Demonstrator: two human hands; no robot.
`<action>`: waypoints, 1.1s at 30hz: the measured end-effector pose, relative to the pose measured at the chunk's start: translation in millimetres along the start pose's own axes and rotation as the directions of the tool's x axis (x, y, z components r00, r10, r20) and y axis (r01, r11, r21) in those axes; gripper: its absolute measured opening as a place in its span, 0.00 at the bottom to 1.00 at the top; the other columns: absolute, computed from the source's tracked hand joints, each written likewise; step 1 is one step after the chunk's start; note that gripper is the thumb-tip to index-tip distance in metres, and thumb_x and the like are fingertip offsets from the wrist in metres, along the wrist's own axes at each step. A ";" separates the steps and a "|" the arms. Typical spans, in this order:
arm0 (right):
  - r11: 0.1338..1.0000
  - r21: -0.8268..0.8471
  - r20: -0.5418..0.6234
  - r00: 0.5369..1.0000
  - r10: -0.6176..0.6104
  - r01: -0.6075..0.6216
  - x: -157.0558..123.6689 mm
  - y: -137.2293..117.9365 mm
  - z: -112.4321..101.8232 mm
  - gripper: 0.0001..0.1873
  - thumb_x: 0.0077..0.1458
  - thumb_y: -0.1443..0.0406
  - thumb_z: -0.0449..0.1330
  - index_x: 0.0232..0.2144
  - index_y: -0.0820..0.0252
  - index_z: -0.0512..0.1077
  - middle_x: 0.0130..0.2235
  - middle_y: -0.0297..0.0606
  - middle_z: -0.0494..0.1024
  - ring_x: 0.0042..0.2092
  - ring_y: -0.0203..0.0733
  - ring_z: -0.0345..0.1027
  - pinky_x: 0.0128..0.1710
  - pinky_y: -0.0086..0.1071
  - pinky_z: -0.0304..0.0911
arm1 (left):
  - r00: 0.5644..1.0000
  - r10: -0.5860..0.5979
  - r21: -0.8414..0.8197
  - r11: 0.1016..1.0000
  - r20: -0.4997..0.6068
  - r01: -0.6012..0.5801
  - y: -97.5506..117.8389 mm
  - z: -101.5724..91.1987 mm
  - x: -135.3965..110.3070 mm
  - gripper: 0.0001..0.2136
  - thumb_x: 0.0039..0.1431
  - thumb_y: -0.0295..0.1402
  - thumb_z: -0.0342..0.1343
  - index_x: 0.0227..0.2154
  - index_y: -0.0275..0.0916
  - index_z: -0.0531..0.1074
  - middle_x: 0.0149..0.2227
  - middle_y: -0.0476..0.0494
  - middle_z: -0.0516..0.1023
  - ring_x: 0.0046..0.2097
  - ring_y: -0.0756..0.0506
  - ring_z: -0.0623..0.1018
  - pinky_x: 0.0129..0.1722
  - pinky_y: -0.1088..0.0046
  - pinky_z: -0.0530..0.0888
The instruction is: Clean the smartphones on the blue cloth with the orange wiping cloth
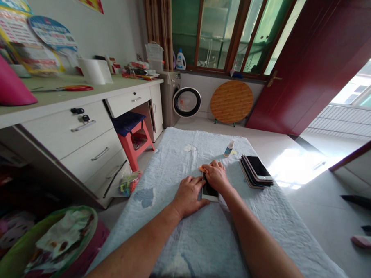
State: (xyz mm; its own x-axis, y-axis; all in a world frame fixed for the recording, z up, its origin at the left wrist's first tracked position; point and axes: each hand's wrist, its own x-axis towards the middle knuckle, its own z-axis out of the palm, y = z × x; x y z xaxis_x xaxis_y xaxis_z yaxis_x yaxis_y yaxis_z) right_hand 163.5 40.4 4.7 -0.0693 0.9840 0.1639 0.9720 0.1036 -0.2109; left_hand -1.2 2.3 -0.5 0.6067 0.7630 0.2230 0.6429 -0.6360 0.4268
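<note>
A smartphone (210, 193) with a dark screen and white frame lies on the light blue quilted cloth (196, 245) in front of me. My left hand (189, 195) grips it along the left side, thumb at the near edge. Over the far part of the screen, my right hand (217, 175) presses down with bent fingers on a small orange cloth (202, 169), most of which is hidden beneath them. To the right sits a stack of several phones (257, 171), the top one white-framed. Beyond my right hand stands a small spray bottle (229, 148).
Left of the covered table are a white desk (83, 135) with drawers, a red stool (135, 143) and a laundry basket (95, 229). Farther back, a washing machine's round door (186, 102) hangs open near a round wooden tabletop (231, 101). A dark red door (292, 60) is at right.
</note>
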 end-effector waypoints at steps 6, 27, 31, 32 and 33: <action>0.991 -0.069 0.060 0.991 0.121 -0.116 4.4 12.3 -5.2 0.16 0.62 0.61 0.50 0.45 0.51 0.75 0.45 0.44 0.69 0.47 0.48 0.59 0.44 0.37 0.52 | 0.999 -0.032 0.042 0.999 -0.027 0.033 2.4 3.2 -1.5 0.30 0.49 0.52 0.62 0.53 0.43 0.69 0.53 0.42 0.73 0.51 0.35 0.70 0.53 0.56 0.66; 0.998 -0.028 0.170 0.984 0.063 -0.059 38.3 -2.4 9.1 0.14 0.57 0.58 0.55 0.39 0.55 0.78 0.44 0.45 0.73 0.47 0.48 0.63 0.45 0.37 0.55 | 1.000 -0.002 0.016 1.000 -0.017 0.002 -0.7 2.4 -0.9 0.30 0.50 0.55 0.60 0.52 0.43 0.71 0.54 0.42 0.72 0.52 0.35 0.69 0.53 0.55 0.65; 0.996 -0.053 0.167 0.983 0.075 -0.067 35.1 -4.4 2.3 0.15 0.57 0.57 0.55 0.40 0.54 0.78 0.46 0.47 0.72 0.48 0.53 0.63 0.45 0.41 0.56 | 0.999 -0.005 0.024 1.000 -0.038 0.005 0.8 1.4 -1.4 0.30 0.49 0.56 0.60 0.52 0.43 0.71 0.55 0.43 0.72 0.52 0.35 0.70 0.53 0.54 0.64; 0.996 -0.061 0.169 0.982 0.079 -0.069 34.2 -2.4 0.3 0.15 0.57 0.56 0.54 0.40 0.54 0.78 0.46 0.47 0.72 0.49 0.54 0.63 0.45 0.41 0.56 | 0.999 -0.007 0.024 1.000 -0.042 0.008 1.4 0.9 -1.6 0.30 0.49 0.56 0.60 0.52 0.44 0.71 0.56 0.43 0.72 0.52 0.35 0.70 0.54 0.54 0.64; 0.995 -0.068 0.171 0.982 0.084 -0.074 33.4 0.5 -1.6 0.16 0.58 0.56 0.54 0.40 0.54 0.78 0.46 0.47 0.72 0.49 0.54 0.63 0.45 0.41 0.56 | 0.999 -0.009 0.024 1.000 -0.045 0.011 2.0 0.3 -1.9 0.31 0.49 0.56 0.60 0.52 0.44 0.70 0.56 0.44 0.71 0.52 0.35 0.70 0.54 0.54 0.64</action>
State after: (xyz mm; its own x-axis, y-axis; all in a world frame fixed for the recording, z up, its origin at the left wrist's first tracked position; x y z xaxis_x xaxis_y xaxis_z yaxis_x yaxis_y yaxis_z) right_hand 162.1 73.0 11.6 -0.0243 0.9995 -0.0213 0.9875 0.0206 -0.1565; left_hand -0.9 -0.4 -0.4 0.5788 0.7735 0.2583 0.6605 -0.6305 0.4078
